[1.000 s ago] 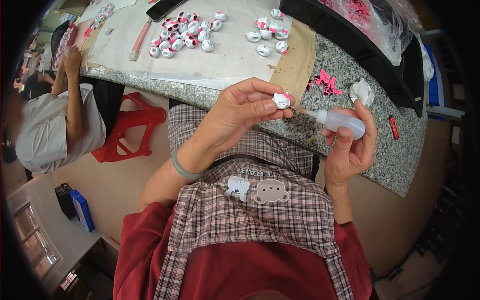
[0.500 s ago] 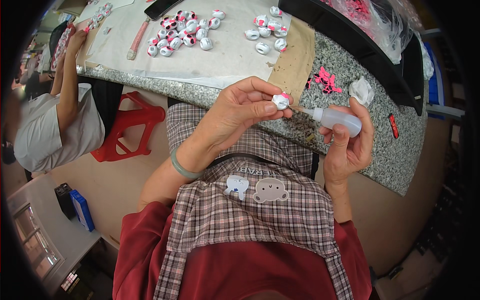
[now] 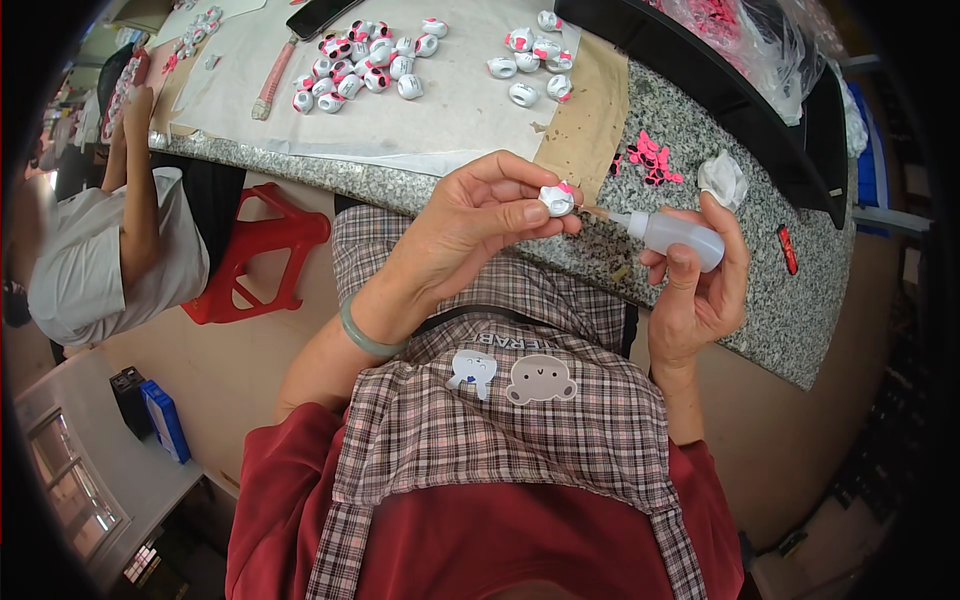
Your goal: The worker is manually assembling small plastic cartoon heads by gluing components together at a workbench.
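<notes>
Between the thumb and fingers of my left hand [image 3: 465, 225] is a small white rounded piece with a pink bow-like part [image 3: 556, 200]. My right hand [image 3: 700, 310] is closed around a translucent squeeze bottle [image 3: 683, 241] lying sideways, its thin nozzle pointing left at the piece. A small gap seems to part the nozzle tip from the piece, though I cannot tell exactly. Pink and black bow-like parts [image 3: 655, 160] lie loose on the granite tabletop beyond the bottle. A crumpled white tissue [image 3: 722, 180] rests to their right.
Many white-and-pink pieces [image 3: 365, 65] sit on white paper [image 3: 450, 130], with a smaller group [image 3: 540, 60] nearby. A pink-handled tool [image 3: 273, 85], a phone [image 3: 318, 15], a black tray [image 3: 720, 100] and a red object [image 3: 787, 250] surround them. A co-worker [image 3: 120, 230] sits left, beside a red stool [image 3: 262, 255].
My left hand has shifted the white piece slightly left, away from the nozzle. The bottle has barely moved. At the far left, the co-worker's hand has drawn down and left.
</notes>
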{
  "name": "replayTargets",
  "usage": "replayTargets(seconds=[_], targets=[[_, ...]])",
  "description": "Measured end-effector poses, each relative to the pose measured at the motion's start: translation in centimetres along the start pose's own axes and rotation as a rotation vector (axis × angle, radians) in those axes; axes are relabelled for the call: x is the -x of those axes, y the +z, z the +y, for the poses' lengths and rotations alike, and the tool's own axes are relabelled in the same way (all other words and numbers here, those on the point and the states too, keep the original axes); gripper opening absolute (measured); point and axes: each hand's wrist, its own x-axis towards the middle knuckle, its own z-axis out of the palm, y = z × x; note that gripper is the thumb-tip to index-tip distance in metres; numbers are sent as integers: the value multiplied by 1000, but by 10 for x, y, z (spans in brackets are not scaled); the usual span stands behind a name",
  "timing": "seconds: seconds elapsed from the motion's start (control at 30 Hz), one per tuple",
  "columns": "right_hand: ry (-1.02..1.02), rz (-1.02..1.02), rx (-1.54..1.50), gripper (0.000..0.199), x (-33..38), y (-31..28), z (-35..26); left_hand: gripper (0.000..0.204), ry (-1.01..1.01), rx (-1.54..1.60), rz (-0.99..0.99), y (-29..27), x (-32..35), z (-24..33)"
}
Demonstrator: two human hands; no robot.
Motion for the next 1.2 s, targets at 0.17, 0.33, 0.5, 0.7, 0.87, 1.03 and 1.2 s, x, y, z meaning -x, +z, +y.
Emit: replayTargets(seconds=[0.17,0.33,0.5,0.7,0.87,1.03,1.2], targets=[[16,-23,34,39,0,-1,-2,20,10,-4,7,-1,0,0],[9,-45,57,38,0,-1,-3,22,20,-9,19,-2,-1,0],[12,-68,65,37,-1,-2,-3,22,20,-19,27,-1,-2,0],[23,-45,21,34,-2,2,-3,22,2,-22,22,1,-1,-1],[-7,-15,-4,34,-1,3,0,23,-4,13,-6,1,-1,-2],[58,24,-113,36,-2,0,-2,23,4,58,-40,-2,-1,-3],[37,16,-42,40,-3,-2,-1,23,-3,95,-48,-1,-1,-2]])
